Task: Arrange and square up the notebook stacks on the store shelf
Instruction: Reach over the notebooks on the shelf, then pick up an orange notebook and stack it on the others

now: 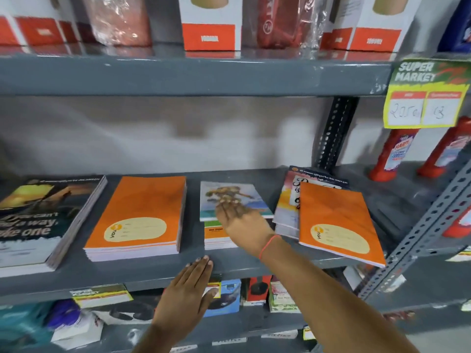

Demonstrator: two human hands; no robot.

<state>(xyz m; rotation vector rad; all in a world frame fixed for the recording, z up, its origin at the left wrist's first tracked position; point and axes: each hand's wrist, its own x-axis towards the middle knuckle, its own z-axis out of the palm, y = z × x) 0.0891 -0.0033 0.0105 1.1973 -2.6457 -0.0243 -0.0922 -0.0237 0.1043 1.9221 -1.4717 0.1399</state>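
Several notebook stacks lie on the grey middle shelf (pixel 142 273). At far left is a dark-covered stack (pixel 38 222). Beside it sits an orange stack (pixel 137 217). The centre stack (pixel 229 197) has a pale illustrated notebook on top, pushed back off the orange ones beneath. My right hand (pixel 242 222) lies flat on that top notebook, fingers spread. At right, an orange notebook (pixel 336 222) lies skewed over a colourful stack (pixel 288 210) and juts past the shelf edge. My left hand (pixel 188 296) is flat and empty, fingertips at the shelf's front edge.
Red and white boxes (pixel 210 24) and wrapped packs stand on the shelf above. A yellow price sign (pixel 425 95) hangs at upper right. Red bottles (pixel 392 154) stand behind the perforated upright (pixel 418 230). Small boxed goods (pixel 257 289) fill the shelf below.
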